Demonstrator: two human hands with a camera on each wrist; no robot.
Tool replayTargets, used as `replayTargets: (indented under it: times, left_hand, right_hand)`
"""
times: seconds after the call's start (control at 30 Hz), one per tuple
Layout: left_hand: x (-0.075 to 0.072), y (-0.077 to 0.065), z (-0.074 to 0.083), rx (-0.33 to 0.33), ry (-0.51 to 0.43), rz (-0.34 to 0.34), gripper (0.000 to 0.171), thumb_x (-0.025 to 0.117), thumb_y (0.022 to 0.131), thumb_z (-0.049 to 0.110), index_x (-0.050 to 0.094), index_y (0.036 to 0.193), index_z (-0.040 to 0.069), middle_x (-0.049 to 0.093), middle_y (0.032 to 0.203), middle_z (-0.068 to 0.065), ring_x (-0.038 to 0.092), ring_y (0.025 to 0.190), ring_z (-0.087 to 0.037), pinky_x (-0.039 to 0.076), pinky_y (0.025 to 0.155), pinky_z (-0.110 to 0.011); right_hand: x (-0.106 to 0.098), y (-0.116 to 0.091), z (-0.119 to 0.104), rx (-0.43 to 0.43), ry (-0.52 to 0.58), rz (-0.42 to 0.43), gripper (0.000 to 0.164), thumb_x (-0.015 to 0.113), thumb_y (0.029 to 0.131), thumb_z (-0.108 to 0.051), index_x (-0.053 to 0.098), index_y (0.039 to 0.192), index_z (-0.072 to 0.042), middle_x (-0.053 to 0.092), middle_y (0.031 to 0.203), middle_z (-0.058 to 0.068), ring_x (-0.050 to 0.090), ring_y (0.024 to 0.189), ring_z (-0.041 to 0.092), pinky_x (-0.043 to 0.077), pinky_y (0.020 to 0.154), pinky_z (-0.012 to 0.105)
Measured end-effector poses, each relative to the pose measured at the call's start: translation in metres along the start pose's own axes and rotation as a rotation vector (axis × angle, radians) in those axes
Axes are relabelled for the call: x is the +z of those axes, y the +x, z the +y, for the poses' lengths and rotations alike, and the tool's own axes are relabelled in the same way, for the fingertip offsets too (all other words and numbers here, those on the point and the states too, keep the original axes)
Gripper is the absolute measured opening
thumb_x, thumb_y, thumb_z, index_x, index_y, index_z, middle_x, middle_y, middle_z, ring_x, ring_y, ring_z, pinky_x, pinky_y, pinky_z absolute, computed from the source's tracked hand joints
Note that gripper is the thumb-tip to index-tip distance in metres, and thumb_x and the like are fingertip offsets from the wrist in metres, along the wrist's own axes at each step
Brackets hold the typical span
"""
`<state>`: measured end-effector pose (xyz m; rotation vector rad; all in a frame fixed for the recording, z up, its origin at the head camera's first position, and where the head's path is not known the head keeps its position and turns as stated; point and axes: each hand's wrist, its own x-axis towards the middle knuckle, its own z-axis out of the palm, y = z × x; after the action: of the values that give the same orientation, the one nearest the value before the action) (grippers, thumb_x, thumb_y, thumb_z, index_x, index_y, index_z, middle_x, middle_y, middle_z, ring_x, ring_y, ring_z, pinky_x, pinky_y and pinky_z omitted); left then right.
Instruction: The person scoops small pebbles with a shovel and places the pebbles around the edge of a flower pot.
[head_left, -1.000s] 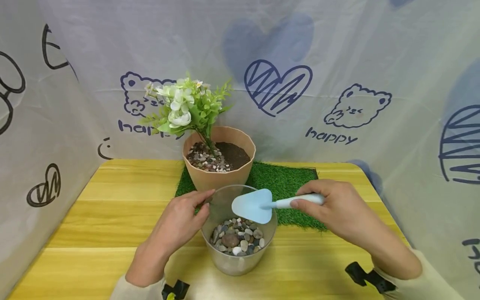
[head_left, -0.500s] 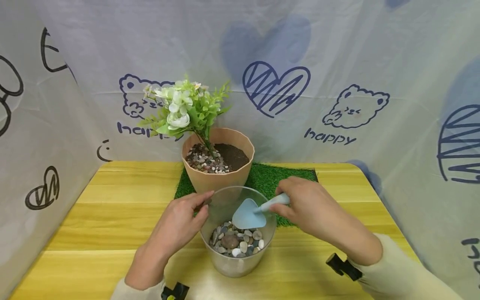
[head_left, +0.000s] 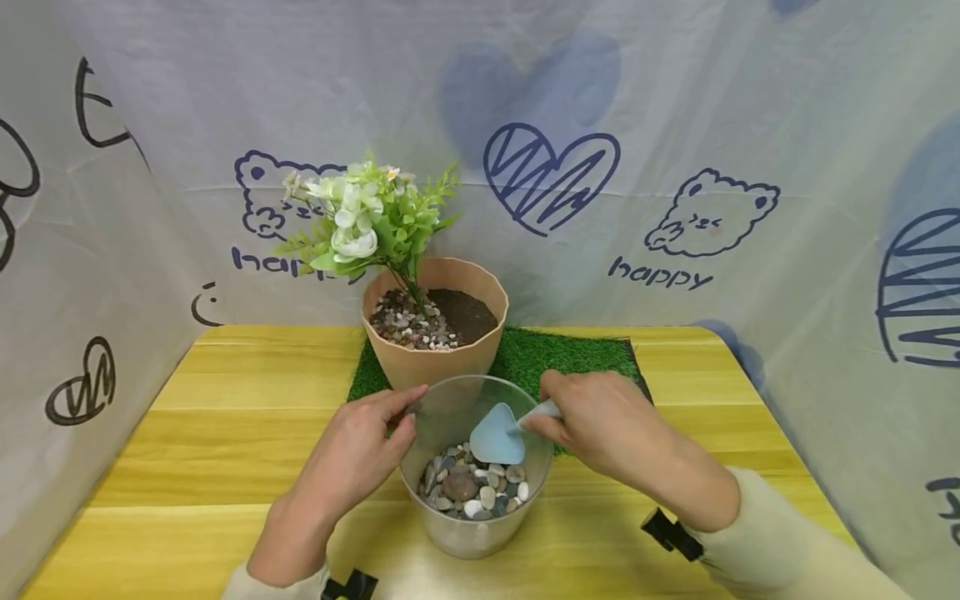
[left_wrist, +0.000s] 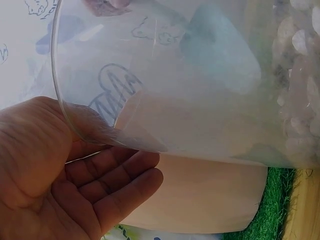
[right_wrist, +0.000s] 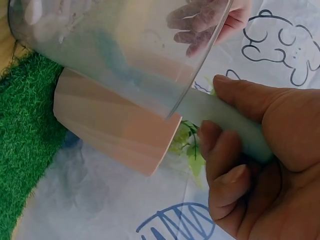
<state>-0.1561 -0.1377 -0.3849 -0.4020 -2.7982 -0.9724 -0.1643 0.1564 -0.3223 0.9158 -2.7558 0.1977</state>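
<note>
A clear plastic tub (head_left: 480,537) with pebbles (head_left: 474,487) in its bottom stands at the front of the table. At its left rim is my left hand (head_left: 360,437), gripping the wall between thumb and fingers; the left wrist view shows the rim (left_wrist: 56,80) running into that grip. My right hand (head_left: 600,421) holds a light blue trowel by its handle (right_wrist: 225,122). Tilted down, the trowel's blade (head_left: 498,435) is inside the tub, low over the pebbles at the back right. Whether its tip touches them I cannot tell.
Behind the tub, a peach flowerpot (head_left: 438,362) stands on a green turf mat (head_left: 592,354). It holds dark soil (head_left: 465,315), small pebbles (head_left: 408,323) and white flowers with green leaves (head_left: 367,217). A printed cloth (head_left: 555,75) hangs behind the wooden table (head_left: 225,417).
My right hand has moved left and brought the trowel down from above the rim into the tub, its blade tilting downward. The left hand keeps its hold on the rim.
</note>
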Motion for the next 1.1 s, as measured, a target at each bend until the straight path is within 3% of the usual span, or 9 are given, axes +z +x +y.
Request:
replayTargets:
  times: [0.23, 0.43, 0.77, 1.1]
  left_hand:
    - [0.001, 0.001, 0.000, -0.010, -0.004, -0.007, 0.040, 0.058, 0.102, 0.014, 0.071, 0.139, 0.016, 0.072, 0.133, -0.006, 0.062, 0.086, -0.015, 0.049, 0.072, -0.032]
    - [0.001, 0.001, 0.000, -0.015, -0.012, -0.007, 0.040, 0.058, 0.102, 0.014, 0.071, 0.139, 0.016, 0.073, 0.133, -0.006, 0.063, 0.089, -0.015, 0.050, 0.074, -0.033]
    - [0.000, 0.001, 0.001, -0.016, 0.001, 0.001, 0.040, 0.057, 0.102, 0.015, 0.071, 0.139, 0.016, 0.073, 0.132, -0.005, 0.067, 0.097, -0.015, 0.054, 0.083, -0.039]
    - [0.002, 0.000, 0.000, -0.006, 0.007, 0.016, 0.039, 0.059, 0.101, 0.014, 0.072, 0.138, 0.016, 0.073, 0.133, -0.006, 0.069, 0.103, -0.016, 0.056, 0.088, -0.042]
  right_hand:
    - [0.003, 0.002, -0.001, 0.034, 0.079, -0.032, 0.029, 0.078, 0.096, -0.036, 0.058, 0.083, -0.020, 0.046, 0.064, -0.012, 0.040, 0.055, 0.006, 0.036, 0.050, 0.025]
    - [0.009, 0.007, -0.004, 0.069, 0.111, -0.103, 0.020, 0.077, 0.097, -0.033, 0.065, 0.087, -0.020, 0.055, 0.071, -0.012, 0.046, 0.059, 0.007, 0.040, 0.053, 0.024]
    - [0.015, 0.012, -0.005, -0.022, 0.092, -0.096, 0.017, 0.079, 0.095, -0.033, 0.073, 0.096, -0.017, 0.069, 0.083, -0.008, 0.053, 0.065, 0.005, 0.047, 0.059, 0.024]
    - [0.018, 0.017, -0.009, -0.054, 0.052, -0.175, 0.023, 0.076, 0.097, -0.037, 0.066, 0.092, -0.017, 0.062, 0.076, -0.009, 0.046, 0.057, 0.006, 0.040, 0.050, 0.025]
